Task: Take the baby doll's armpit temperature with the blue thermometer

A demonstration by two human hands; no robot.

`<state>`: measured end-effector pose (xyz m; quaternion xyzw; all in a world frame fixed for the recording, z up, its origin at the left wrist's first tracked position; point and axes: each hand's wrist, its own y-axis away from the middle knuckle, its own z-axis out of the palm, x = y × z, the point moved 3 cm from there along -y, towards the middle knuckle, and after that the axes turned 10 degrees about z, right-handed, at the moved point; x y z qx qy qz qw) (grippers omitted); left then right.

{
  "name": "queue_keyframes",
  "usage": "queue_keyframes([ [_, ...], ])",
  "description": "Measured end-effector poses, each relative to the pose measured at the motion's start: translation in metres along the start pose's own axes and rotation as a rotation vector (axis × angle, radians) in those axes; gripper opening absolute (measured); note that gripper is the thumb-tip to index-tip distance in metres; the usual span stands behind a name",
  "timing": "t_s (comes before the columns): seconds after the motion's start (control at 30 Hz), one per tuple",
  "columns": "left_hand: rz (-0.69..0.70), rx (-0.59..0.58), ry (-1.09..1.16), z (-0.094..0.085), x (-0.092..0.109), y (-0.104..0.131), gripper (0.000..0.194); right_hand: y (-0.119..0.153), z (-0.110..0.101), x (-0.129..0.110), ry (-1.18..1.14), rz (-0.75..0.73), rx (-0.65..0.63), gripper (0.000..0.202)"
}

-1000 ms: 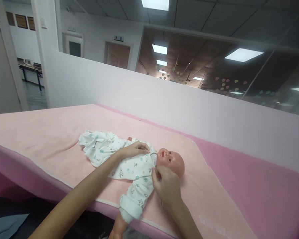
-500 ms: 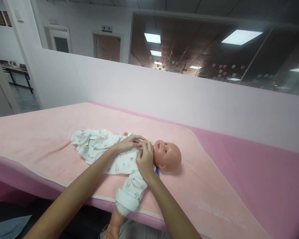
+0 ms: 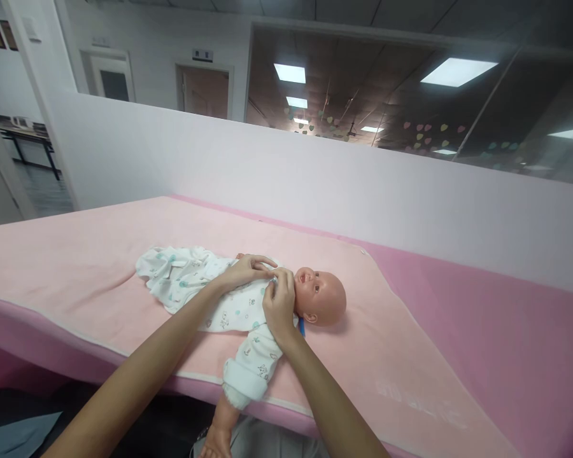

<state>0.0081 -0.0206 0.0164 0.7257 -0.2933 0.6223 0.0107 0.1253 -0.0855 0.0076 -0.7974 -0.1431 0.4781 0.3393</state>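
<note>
A baby doll [image 3: 325, 298] lies on its back, head to the right, in a white printed garment [image 3: 233, 313]. My left hand [image 3: 249, 270] rests over the doll's chest, its fingers closed on the garment near the neck. Beside it, my right hand [image 3: 281, 300] is bent at the neckline below the doll's chin, fingers pinched on the cloth. The fingertips of both hands nearly meet. One doll arm [image 3: 222, 423] hangs over the near edge, its sleeve cuff turned back. A bit of blue [image 3: 302, 327] shows under the neck.
A pale pink sheet [image 3: 100, 254] covers the padded pink surface [image 3: 520, 318]. Behind it runs a low white wall [image 3: 315, 172] with glass above. A dark table [image 3: 28, 135] stands far left, beyond a doorway.
Both hands have shifted slightly at the neckline, and the right hand's fingers have moved a little to the right. The doll lies almost as before.
</note>
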Motion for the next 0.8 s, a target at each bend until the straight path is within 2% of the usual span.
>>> queue_keyframes([
  [0.27, -0.009, 0.019, 0.049, 0.001, 0.0041, 0.0008, 0.059, -0.0003, 0.0001, 0.0016, 0.001, 0.011, -0.003, 0.022],
  [0.8, 0.001, -0.029, 0.0, 0.0007, 0.0016, 0.0027, 0.048, 0.0, -0.001, 0.0027, -0.091, 0.051, 0.008, 0.02],
])
